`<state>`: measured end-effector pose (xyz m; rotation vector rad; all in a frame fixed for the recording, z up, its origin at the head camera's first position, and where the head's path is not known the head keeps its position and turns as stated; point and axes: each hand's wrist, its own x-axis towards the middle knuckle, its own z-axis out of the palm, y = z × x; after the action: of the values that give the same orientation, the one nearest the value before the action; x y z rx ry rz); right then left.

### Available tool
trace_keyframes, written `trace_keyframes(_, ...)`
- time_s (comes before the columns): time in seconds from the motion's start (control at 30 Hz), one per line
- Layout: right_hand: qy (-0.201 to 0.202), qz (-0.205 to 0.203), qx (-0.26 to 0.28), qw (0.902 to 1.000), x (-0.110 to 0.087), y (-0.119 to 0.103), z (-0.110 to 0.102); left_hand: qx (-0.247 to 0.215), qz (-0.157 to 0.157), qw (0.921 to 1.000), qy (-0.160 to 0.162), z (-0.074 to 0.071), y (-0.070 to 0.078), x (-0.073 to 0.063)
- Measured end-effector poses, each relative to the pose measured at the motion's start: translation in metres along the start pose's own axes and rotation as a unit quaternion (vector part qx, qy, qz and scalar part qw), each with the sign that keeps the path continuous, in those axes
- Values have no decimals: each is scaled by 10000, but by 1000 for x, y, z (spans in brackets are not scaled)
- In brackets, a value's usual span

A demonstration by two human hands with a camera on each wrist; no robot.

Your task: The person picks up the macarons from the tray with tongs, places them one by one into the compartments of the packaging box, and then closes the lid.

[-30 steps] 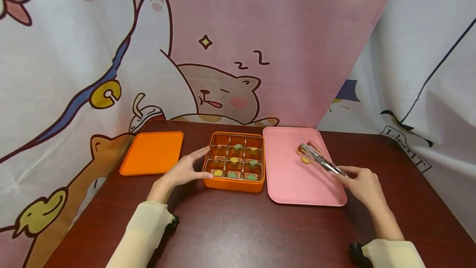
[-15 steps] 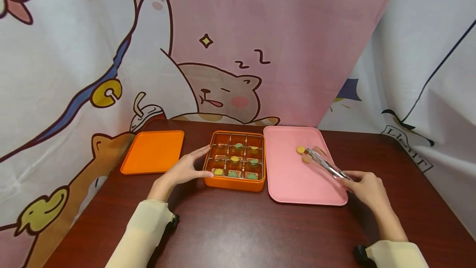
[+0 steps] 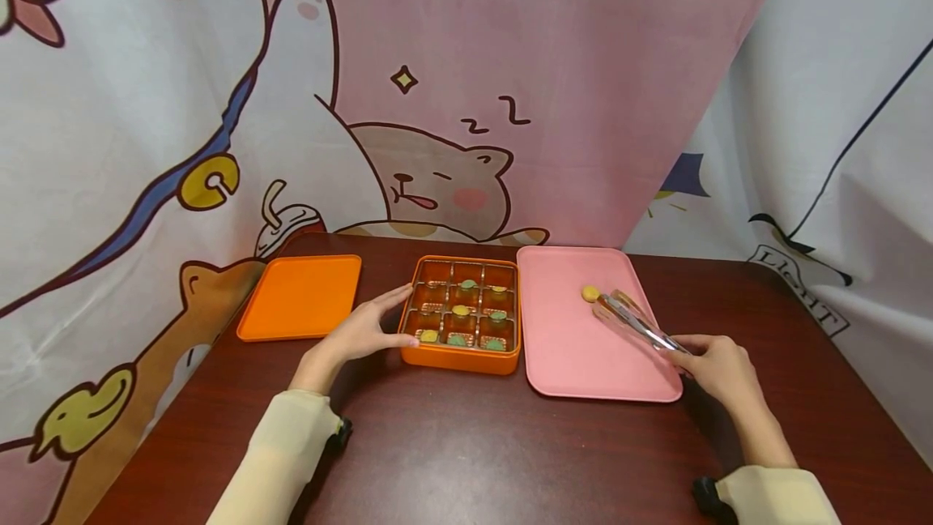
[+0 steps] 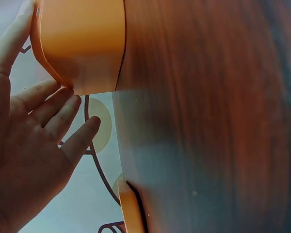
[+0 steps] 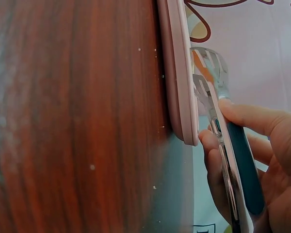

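My right hand [image 3: 717,367] grips metal tongs [image 3: 641,326] with dark teal handle grips [image 5: 245,170]. The tong ends hover low over or on the pink tray [image 3: 576,371], right beside a small round yellow piece [image 3: 591,293]. Whether anything sits between those ends is hard to see. My left hand [image 3: 357,335] rests against the left side of an orange box [image 3: 459,360], thumb and forefinger spread along its edge, the other fingers fairly straight in the left wrist view. Inside the box, a clear divider [image 3: 450,298] forms compartments; several hold small yellow or green pieces.
An orange lid-like tray [image 3: 300,298] lies left of the box on the dark brown wooden table [image 3: 466,444]. The pink tray stands close to the box's right side. A cartoon-printed cloth [image 3: 583,104] hangs behind the table.
The tongs have drawn back toward the right and lowered slightly. Two yellow pieces showed on the pink tray earlier; one is now hidden at the tong ends. My left hand stays put.
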<state>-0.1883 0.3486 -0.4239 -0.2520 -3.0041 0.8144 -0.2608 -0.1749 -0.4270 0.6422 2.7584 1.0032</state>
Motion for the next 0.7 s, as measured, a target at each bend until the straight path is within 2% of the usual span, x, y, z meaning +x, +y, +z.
trace_keyframes(0.7,438,33,-127,9990,-3,1,3,-47,25,10000,5,1,-1,1)
